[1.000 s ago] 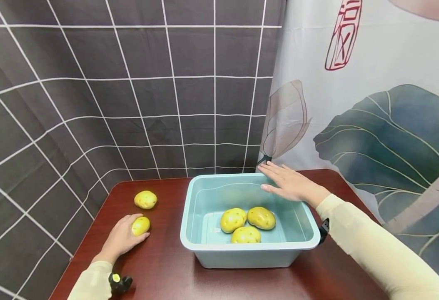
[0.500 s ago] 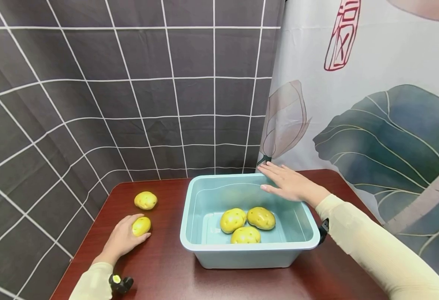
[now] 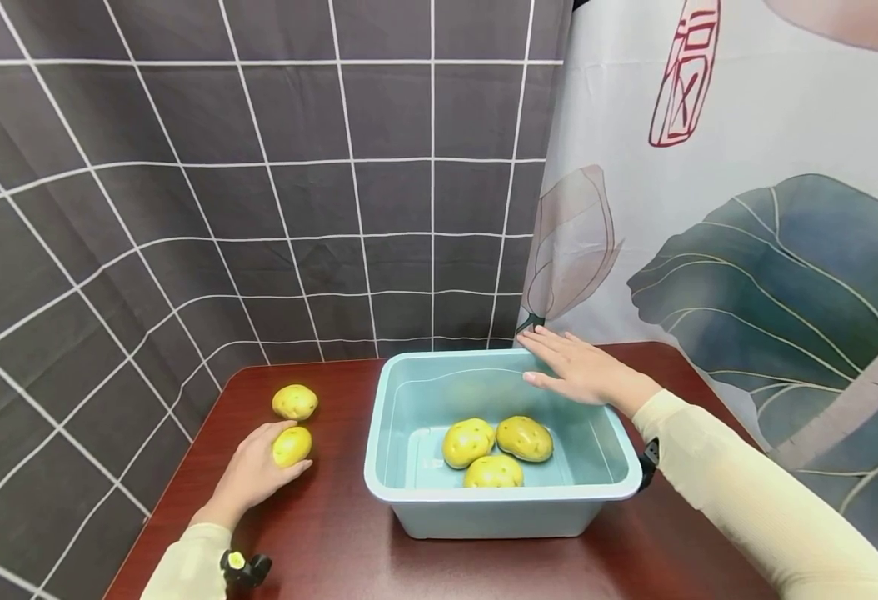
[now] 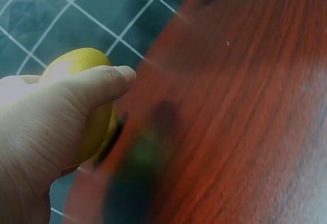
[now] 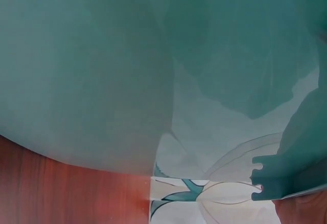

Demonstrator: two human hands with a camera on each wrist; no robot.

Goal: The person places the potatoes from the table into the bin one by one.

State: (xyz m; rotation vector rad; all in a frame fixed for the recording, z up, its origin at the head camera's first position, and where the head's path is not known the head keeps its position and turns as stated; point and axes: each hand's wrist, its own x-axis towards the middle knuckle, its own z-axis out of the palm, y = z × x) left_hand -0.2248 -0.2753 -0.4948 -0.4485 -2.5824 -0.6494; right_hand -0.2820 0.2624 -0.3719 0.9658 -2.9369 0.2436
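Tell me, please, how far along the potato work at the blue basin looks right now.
Three potatoes lie in the blue basin, so that part already looks done, assuming they are being loaded. In hand is a fourth potato, gripped by the left hand outside the basin. Remaining, it seems, are that one and the fifth potato, lying on the table just beyond it.

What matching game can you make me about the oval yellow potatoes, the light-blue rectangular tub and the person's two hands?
Column one:
1. The person's left hand
2. The person's right hand
3. Three oval yellow potatoes huddled together
4. The light-blue rectangular tub

Column two:
A. Lying inside the tub
B. Fingers straight, at the tub's back right corner
C. Standing on the glossy reddish-brown table
D. Holding another potato

Right pairs: 1-D, 2-B, 3-A, 4-C.
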